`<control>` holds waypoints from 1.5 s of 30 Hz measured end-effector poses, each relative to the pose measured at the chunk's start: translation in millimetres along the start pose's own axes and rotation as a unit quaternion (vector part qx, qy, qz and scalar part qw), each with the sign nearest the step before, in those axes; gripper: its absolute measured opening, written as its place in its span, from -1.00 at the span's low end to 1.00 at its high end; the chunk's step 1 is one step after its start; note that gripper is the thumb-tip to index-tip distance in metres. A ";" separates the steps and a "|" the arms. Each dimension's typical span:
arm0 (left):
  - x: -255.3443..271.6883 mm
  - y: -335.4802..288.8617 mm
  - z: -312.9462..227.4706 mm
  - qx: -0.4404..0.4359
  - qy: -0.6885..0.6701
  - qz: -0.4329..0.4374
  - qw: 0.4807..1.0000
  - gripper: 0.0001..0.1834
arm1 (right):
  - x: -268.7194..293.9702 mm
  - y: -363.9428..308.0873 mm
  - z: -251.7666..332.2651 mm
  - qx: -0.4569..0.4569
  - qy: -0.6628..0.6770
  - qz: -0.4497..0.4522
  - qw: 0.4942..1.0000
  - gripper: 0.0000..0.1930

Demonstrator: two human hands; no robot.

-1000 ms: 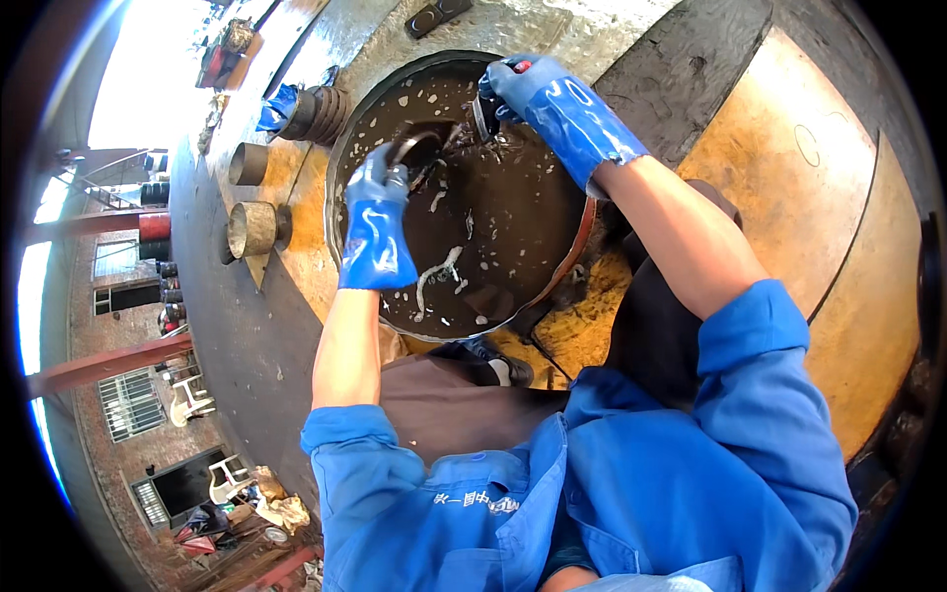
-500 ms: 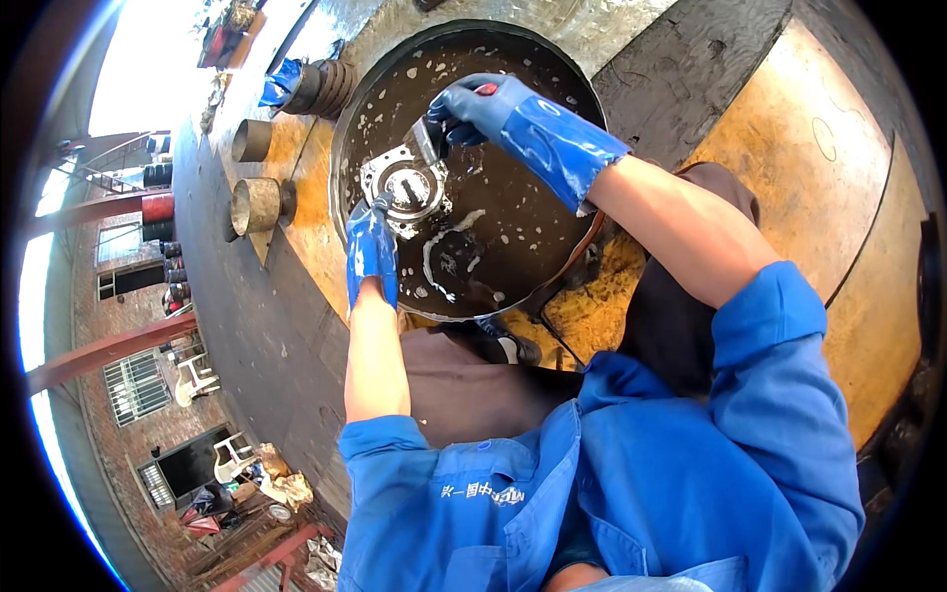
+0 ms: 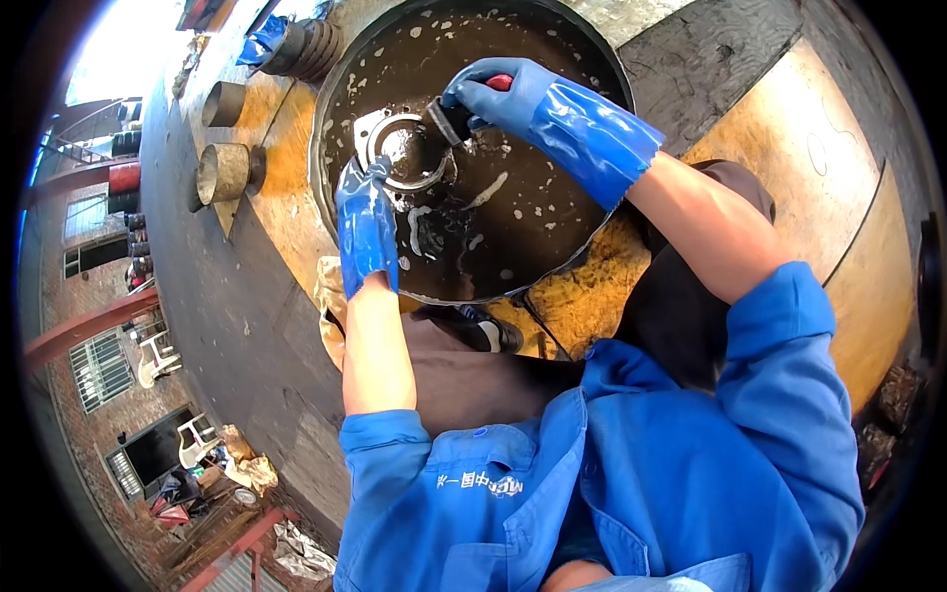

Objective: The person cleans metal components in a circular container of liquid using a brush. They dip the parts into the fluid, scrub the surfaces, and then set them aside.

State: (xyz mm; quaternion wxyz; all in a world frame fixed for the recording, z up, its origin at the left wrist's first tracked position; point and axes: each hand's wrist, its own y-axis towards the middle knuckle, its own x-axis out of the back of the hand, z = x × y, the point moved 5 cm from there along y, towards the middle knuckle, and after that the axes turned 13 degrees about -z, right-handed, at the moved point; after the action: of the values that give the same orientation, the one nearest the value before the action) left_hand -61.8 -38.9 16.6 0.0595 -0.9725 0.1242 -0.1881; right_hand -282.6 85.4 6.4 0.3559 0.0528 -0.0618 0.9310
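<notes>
A large round basin [image 3: 316,148] holds dark liquid with pale foam flecks. At its left side my left hand [image 3: 365,212], in a blue rubber glove, grips the near-left edge of a metal housing [image 3: 370,123] with a round ring in its middle. Much of the housing sits under the liquid, so its lower part is hidden. My right hand [image 3: 508,97], gloved the same way, is closed round the red handle of a flat brush [image 3: 450,122]. The brush's dark bristle end is just beside the upper right of the ring; I cannot tell whether they touch.
Rusty metal cylinders [image 3: 223,173] stand on the floor left of the basin. Beyond them lies a ribbed cylinder with blue plastic [image 3: 296,49]. Worn yellowish sheets [image 3: 789,128] cover floor at right. My knees flank the basin's near side. White chairs [image 3: 197,441] stand far left.
The housing now sits lower, with more of it covered by liquid. My right hand and the brush have moved slightly right. The view has shifted a little too.
</notes>
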 end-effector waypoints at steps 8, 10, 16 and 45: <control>-6.5 -9.2 -17.7 -0.086 0.050 -0.010 0.995 -0.64 | -7.8 -32.1 1.5 0.163 -0.115 0.115 0.973 -0.78; -7.2 -15.0 -23.9 -0.084 0.047 -0.003 0.995 -0.65 | -6.6 -32.4 -4.8 0.203 -0.159 0.130 0.957 -0.78; -8.3 -12.3 -14.8 -0.041 0.005 0.019 0.999 -0.55 | 3.4 -43.8 -4.1 0.208 -0.111 0.133 0.963 -0.79; -7.1 29.9 27.4 -0.008 -0.025 0.003 1.000 -0.44 | -17.8 -11.2 -2.3 0.088 0.007 0.005 0.996 -0.75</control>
State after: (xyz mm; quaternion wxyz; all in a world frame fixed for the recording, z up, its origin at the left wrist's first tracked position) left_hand -64.3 -64.0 -16.0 0.0550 -0.9770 0.1270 -0.1623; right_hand -262.1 82.4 2.5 0.3454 0.0774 0.0225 0.9350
